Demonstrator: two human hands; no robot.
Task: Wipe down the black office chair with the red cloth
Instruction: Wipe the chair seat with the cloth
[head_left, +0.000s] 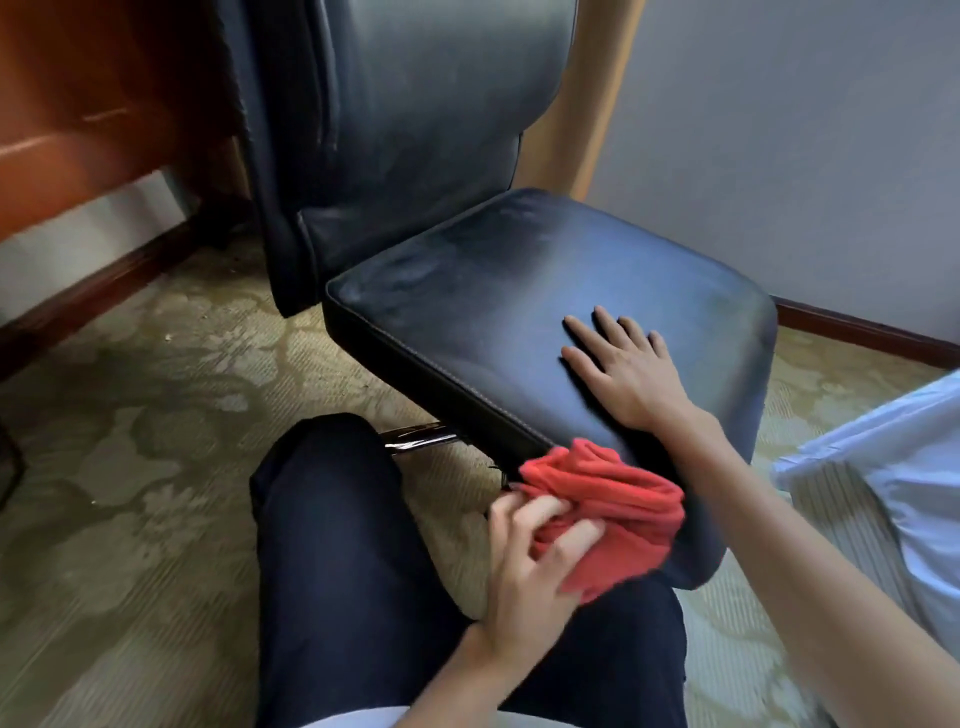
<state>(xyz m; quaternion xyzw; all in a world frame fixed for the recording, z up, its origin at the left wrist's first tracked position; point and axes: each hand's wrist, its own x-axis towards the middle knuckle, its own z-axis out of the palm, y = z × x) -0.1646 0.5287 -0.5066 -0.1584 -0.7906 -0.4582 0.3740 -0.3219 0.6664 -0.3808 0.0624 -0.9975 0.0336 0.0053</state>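
Red terry-like fabric, bunched into soft folds, fills the left hand (524, 561), whose fingers and thumb curl round the red cloth (608, 514) and press it against the near front edge of the seat cushion (519, 291). Beneath that hand lie the person's dark trouser legs (332, 545), smooth and matte.

Just beyond the cloth, the right hand (628, 364) lies flat on the seat top, fingers straight and spread, holding nothing; it seems to steady the black office chair (415, 156). The cushion is a rounded slab of worn black leather, or something like it, with pale stitching along its seam and dull, hazy smears across the top. To the left of the cloth a chrome part of the base (415, 436) shows under the seat.

As I judge it, the step in hand is wiping the seat's front edge, with much left to do. The next stroke calls for firm pressure along the rounded edge while the flat hand keeps the chair from swivelling.

Farther from both hands rises the padded backrest (415, 104), glossy and creased. A patterned carpet (130, 415) lies around.
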